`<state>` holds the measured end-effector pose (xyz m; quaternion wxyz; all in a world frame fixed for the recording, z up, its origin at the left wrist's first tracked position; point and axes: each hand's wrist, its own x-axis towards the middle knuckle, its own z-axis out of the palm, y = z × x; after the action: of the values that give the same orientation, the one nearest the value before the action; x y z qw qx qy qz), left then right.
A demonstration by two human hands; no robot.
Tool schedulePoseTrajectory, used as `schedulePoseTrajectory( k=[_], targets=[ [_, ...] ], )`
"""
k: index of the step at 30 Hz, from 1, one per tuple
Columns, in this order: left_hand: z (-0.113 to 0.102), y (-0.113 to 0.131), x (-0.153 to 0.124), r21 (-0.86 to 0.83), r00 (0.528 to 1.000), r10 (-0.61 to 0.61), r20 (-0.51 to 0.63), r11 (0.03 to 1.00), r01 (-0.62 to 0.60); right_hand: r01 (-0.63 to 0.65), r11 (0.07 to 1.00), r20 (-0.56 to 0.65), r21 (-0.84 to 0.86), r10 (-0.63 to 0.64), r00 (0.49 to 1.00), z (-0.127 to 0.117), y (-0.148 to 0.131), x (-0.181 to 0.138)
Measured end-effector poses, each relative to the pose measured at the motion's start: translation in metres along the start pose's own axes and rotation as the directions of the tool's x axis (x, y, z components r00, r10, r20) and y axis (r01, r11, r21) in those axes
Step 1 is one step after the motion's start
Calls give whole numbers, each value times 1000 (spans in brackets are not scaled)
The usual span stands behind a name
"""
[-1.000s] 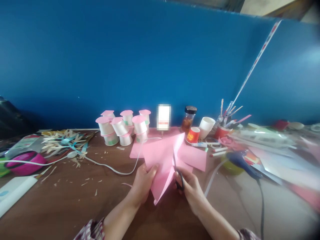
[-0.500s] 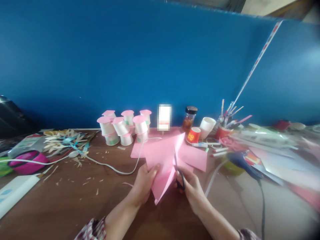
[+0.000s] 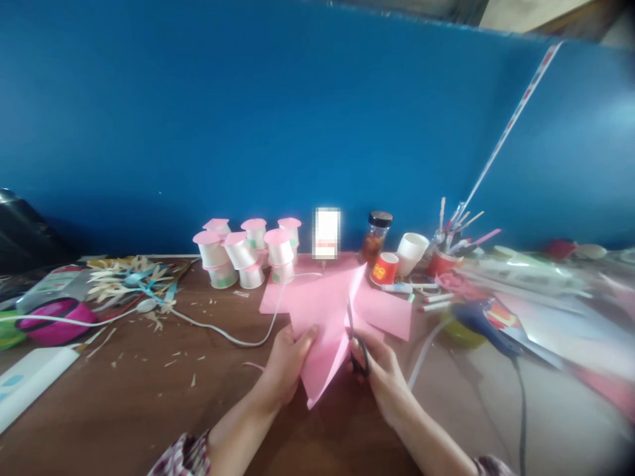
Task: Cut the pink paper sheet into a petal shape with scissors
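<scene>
Nearest, above the brown surface (image 3: 124, 396), the left hand (image 3: 285, 363) is closed on the left edge of a folded pink paper (image 3: 322, 317), thumb on top. The right hand (image 3: 381, 377) grips the handles of dark scissors (image 3: 358, 347), whose blades point away from the person and sit against the paper's right side. Just beyond the held paper a flat pink sheet (image 3: 384, 311) lies on the surface with a white cable (image 3: 223, 335) curving to its left. Farther back stand white cups (image 3: 248, 254) capped in pink, a dark-lidded jar (image 3: 374, 238) and a red cup (image 3: 384, 268), all before the blue wall (image 3: 248, 119).
</scene>
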<state>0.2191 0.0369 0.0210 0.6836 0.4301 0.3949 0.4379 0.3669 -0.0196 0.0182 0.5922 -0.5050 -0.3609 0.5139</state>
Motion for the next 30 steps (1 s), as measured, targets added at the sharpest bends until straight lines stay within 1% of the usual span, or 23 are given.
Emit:
schedulePoseTrajectory(
  k=[11,15,23,26,28,30],
  targets=[
    [0,0,0,-8,1000,3,-10,1000,-3,-21,1000,-48,-9,21,999,2,-2,0],
    [0,0,0,-1,1000,2,-9,1000,-2,-12,1000,-49,-12,12,999,3,-3,-1],
    [-5,-2,4,50,999,32,-37,998,-30,24,996,-78,-84,-31,997,1,0,1],
    [-10,4,5,72,999,10,-43,997,-7,43,996,-76,-84,-49,996,-1,2,1],
    [-13,10,5,120,999,-24,-28,992,27,48,996,-69,-75,-53,996,-3,3,2],
    [-17,15,5,181,999,-51,-12,982,53,28,999,-51,-35,-30,998,-4,4,3]
  ],
)
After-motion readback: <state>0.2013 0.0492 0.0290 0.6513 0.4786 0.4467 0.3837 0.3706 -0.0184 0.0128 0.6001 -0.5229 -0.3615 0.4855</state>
